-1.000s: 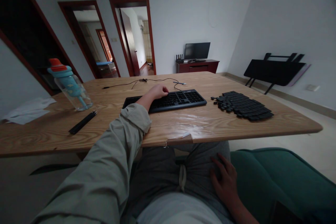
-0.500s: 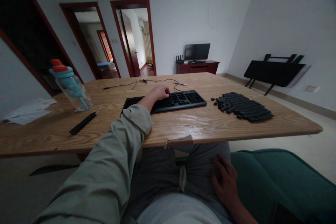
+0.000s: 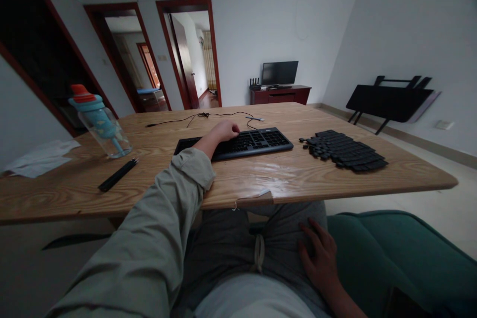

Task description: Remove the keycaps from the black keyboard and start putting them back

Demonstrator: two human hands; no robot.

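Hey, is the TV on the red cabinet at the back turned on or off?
Off, it seems: the TV screen is uniformly dark, with no picture or glow, on the red cabinet.

Table (image 3: 335,179) is light wood with strong grain, and there's a shiny clear patch near the front edge that looks like tape or film. Keyboard (image 3: 257,141) is matt black plastic, same for the loose keycaps (image 3: 345,151) on the right. Bottle (image 3: 100,121) on the left is clear glossy plastic with a teal and orange lid. Sleeve (image 3: 160,228) is soft matt cloth, grey-green, and the white sheet (image 3: 40,156) far left looks like crumpled paper or tissue
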